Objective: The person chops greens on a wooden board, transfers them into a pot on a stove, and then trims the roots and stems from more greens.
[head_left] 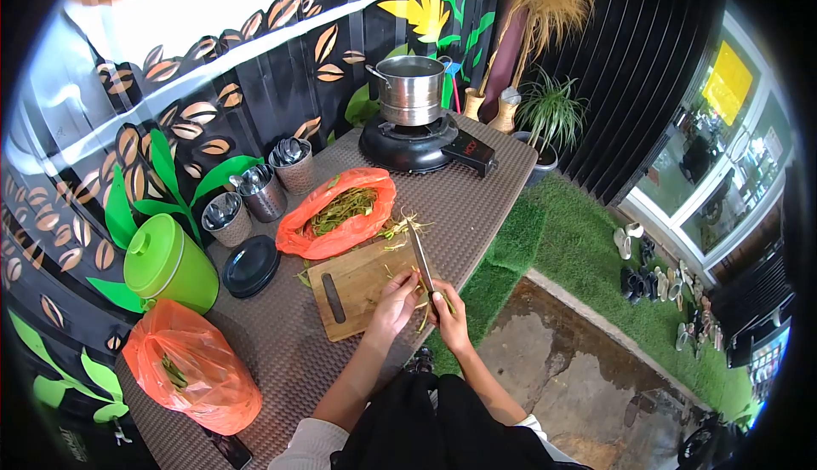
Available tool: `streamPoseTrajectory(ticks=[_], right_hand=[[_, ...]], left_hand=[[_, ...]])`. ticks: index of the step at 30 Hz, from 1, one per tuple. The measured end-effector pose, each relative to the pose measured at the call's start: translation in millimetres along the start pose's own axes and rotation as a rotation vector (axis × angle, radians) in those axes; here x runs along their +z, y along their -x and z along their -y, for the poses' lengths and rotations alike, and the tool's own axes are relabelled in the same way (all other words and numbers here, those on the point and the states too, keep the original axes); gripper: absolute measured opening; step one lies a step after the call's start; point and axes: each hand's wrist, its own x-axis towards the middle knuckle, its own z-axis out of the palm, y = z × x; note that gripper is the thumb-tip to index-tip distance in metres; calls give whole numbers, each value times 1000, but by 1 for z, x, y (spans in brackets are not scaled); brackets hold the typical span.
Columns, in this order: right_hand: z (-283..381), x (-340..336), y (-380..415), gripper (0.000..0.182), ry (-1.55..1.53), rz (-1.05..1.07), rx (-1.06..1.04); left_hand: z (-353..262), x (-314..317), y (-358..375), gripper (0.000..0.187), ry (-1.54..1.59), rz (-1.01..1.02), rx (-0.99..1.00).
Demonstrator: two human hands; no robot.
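My right hand (pixel 451 317) grips a knife (pixel 419 250) by its dark handle, the blade pointing away from me. Close beside it, my left hand (pixel 397 301) pinches a thin green stem (pixel 425 315), part of which hangs below between the hands. Both hands are over the near right edge of a wooden cutting board (pixel 357 270) with a slot handle. Pale root trimmings (pixel 400 226) lie at the board's far end. Behind the board, an orange plastic bag (pixel 292 233) lies open, showing a heap of leafy green stalks (pixel 345 210).
A tied orange bag (pixel 208 376), a green lidded bucket (pixel 174 270), dark plates (pixel 251 266) and cutlery holders (pixel 262 193) stand along the left. A steel pot (pixel 410 95) sits on a black stove (pixel 400 145) at the far end. The table (pixel 477 214) ends to my right.
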Motion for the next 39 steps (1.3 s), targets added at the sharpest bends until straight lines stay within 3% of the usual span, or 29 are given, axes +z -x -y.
streamPoseTrajectory(ticks=[23,28,39], right_hand=[[0,9,-4,14,21,-82,-26],[1,7,-4,14,17,-85,-35],[2,7,-5,17,153,-92,-70]], left_hand=[[4,6,7,11,9,35,-74],[-4,9,4,12,-92,-82,15],[-12,13,2,14,-199,-76,38]])
